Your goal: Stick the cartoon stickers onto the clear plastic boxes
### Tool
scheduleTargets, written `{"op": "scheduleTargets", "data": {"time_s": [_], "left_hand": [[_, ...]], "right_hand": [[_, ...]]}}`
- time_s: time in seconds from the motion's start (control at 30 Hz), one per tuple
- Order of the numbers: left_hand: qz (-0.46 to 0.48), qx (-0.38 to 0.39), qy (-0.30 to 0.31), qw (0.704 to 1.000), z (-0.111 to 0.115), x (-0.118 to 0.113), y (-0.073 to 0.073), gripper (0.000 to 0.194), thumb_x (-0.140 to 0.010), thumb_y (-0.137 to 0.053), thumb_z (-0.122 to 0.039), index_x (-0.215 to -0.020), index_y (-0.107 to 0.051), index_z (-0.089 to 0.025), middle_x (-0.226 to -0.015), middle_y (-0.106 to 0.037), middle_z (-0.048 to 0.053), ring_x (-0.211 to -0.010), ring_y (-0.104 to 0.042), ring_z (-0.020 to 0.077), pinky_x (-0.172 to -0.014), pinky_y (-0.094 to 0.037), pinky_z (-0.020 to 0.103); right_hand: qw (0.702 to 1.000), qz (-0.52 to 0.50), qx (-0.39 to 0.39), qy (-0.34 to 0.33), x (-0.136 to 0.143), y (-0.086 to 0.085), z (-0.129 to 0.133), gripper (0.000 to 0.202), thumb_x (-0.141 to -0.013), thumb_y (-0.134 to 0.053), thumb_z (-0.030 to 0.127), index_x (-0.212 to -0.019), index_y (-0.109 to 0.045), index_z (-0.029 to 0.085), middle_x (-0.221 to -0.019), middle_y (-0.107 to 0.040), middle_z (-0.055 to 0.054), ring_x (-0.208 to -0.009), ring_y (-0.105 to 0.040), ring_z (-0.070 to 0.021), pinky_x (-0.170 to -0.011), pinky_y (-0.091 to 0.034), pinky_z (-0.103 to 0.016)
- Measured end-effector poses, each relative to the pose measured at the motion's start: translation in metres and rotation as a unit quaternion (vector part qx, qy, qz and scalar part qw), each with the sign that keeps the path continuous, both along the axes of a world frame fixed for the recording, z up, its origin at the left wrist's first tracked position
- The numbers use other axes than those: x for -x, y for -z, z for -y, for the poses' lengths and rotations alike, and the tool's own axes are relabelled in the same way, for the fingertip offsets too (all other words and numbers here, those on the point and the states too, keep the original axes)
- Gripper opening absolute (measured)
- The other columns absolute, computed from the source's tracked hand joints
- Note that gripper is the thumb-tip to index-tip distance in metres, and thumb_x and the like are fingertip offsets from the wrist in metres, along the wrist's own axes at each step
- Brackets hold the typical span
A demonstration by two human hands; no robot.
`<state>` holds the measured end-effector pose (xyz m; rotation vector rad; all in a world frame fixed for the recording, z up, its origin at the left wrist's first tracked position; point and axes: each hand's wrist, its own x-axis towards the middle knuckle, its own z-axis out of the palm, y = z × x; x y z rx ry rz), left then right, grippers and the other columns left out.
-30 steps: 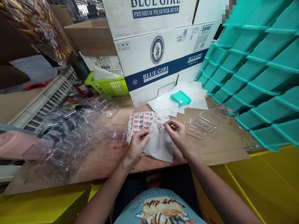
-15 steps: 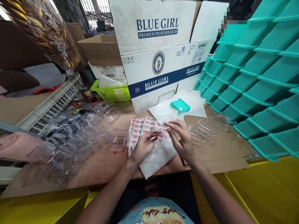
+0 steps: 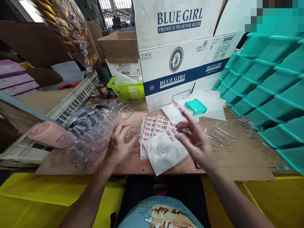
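Note:
My left hand (image 3: pixel 120 142) has its fingers and thumb around a clear plastic box (image 3: pixel 130 133) on the table, left of the sticker sheets. My right hand (image 3: pixel 196 139) is raised over the sheets' right side, index finger stretched forward. At that fingertip shows a clear sticker (image 3: pixel 177 105) with pink print and a small cartoon figure, seen against white paper behind. Between my hands lie printed sticker sheets (image 3: pixel 149 129), partly covered by a glossy white backing sheet (image 3: pixel 163 152). Clear boxes with cartoon stickers (image 3: pixel 222 134) lie right of my right hand.
Many clear plastic boxes (image 3: pixel 95 126) are heaped at left, near a pink bottle (image 3: pixel 48 134). A teal tray (image 3: pixel 196 107) rests on white paper (image 3: pixel 213 104). Stacked teal trays (image 3: pixel 268 82) rise at right. Behind stand a beer carton (image 3: pixel 175 57) and a lime-green basket (image 3: pixel 129 90).
My left hand has moved left from the sticker sheets to a clear box. My right hand has come away from the sheets, with a sticker at its index fingertip. The view has shifted left.

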<state>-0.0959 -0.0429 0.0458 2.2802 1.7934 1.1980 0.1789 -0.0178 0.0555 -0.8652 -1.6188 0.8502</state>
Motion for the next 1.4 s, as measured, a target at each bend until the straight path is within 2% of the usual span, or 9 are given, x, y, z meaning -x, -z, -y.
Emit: {"op": "scheduleTargets", "data": {"time_s": [0.13,0.23,0.37,0.6,0.77,0.87,1.0,1.17,1.4], "left_hand": [[0.030,0.102,-0.019,0.994,0.008,0.013,0.023,0.023,-0.088,-0.063,-0.041,-0.083,-0.068,-0.019,-0.079,-0.068,0.003,-0.070,-0.063,0.0157,-0.066,-0.046,0.027],[0.205,0.178,-0.079,0.959,0.007,0.009,0.056,0.031,-0.085,-0.065,-0.044,-0.069,-0.066,-0.017,-0.063,-0.065,0.003,-0.058,-0.059,0.0148,-0.056,-0.042,0.025],[0.593,0.216,-0.087,0.771,-0.006,0.005,0.084,0.029,-0.074,-0.075,-0.041,-0.074,-0.069,-0.013,-0.064,-0.069,0.004,-0.053,-0.061,0.0133,-0.046,-0.039,0.021],[0.750,0.192,-0.019,0.632,-0.005,0.013,0.084,0.012,-0.071,-0.074,-0.023,-0.076,-0.066,-0.015,-0.074,-0.072,0.001,-0.077,-0.071,0.0147,-0.079,-0.058,0.029],[0.797,0.220,0.023,0.562,0.011,0.014,0.070,0.020,-0.077,-0.066,-0.013,-0.096,-0.069,-0.017,-0.085,-0.076,0.002,-0.088,-0.073,0.0136,-0.084,-0.058,0.024],[0.797,0.234,0.083,0.551,0.018,0.001,0.053,0.033,-0.080,-0.066,-0.011,-0.112,-0.067,-0.019,-0.097,-0.076,0.003,-0.101,-0.071,0.0158,-0.092,-0.055,0.025],[0.769,0.208,0.122,0.592,0.021,-0.030,0.035,0.030,-0.081,-0.068,-0.015,-0.110,-0.068,-0.018,-0.107,-0.075,0.006,-0.106,-0.070,0.0221,-0.100,-0.053,0.037],[0.770,0.210,0.127,0.589,0.021,-0.072,0.033,0.032,-0.077,-0.073,-0.013,-0.108,-0.071,-0.019,-0.108,-0.076,0.006,-0.105,-0.070,0.0232,-0.097,-0.054,0.040],[0.768,0.237,0.099,0.587,0.023,-0.101,0.038,0.018,-0.068,-0.082,-0.015,-0.084,-0.073,-0.019,-0.088,-0.078,0.002,-0.084,-0.073,0.0178,-0.086,-0.057,0.034]], "right_hand": [[0.998,0.025,0.009,-0.062,0.060,0.030,-0.020,0.085,-0.090,-0.062,0.023,-0.157,-0.011,0.030,-0.105,-0.064,-0.006,-0.094,-0.062,-0.0201,-0.090,-0.051,-0.042],[0.992,0.101,-0.034,-0.074,0.108,0.048,-0.050,0.088,-0.089,-0.062,0.025,-0.158,-0.007,0.026,-0.106,-0.066,-0.009,-0.097,-0.061,-0.0235,-0.092,-0.049,-0.046],[0.978,0.171,-0.019,-0.120,0.146,0.068,-0.078,0.095,-0.086,-0.064,0.023,-0.158,-0.003,0.018,-0.112,-0.067,-0.017,-0.101,-0.061,-0.0262,-0.092,-0.048,-0.048],[0.985,0.131,0.042,-0.103,0.148,0.084,-0.096,0.088,-0.085,-0.063,0.023,-0.157,-0.012,0.020,-0.103,-0.070,-0.013,-0.089,-0.066,-0.0233,-0.082,-0.053,-0.042],[0.993,0.088,-0.063,-0.042,0.128,0.054,-0.069,0.079,-0.088,-0.063,0.030,-0.156,-0.023,0.025,-0.111,-0.063,-0.011,-0.098,-0.059,-0.0230,-0.090,-0.049,-0.045],[0.989,-0.048,0.056,-0.130,0.098,0.017,-0.024,0.076,-0.092,-0.059,0.029,-0.156,-0.019,0.030,-0.088,-0.059,-0.002,-0.077,-0.057,-0.0167,-0.075,-0.055,-0.037],[0.867,-0.229,0.308,-0.318,0.051,-0.008,0.034,0.079,-0.095,-0.057,0.029,-0.155,-0.008,0.041,-0.077,-0.058,0.004,-0.044,-0.046,-0.0060,-0.052,-0.057,-0.030],[0.716,-0.389,0.417,-0.403,0.028,0.015,0.072,0.081,-0.095,-0.059,0.029,-0.154,-0.006,0.046,-0.077,-0.060,0.006,-0.036,-0.038,0.0007,-0.043,-0.055,-0.024],[0.689,-0.432,0.438,-0.383,0.018,0.039,0.084,0.078,-0.094,-0.061,0.034,-0.154,-0.012,0.042,-0.071,-0.059,0.006,-0.034,-0.032,0.0032,-0.035,-0.040,-0.008]]}}
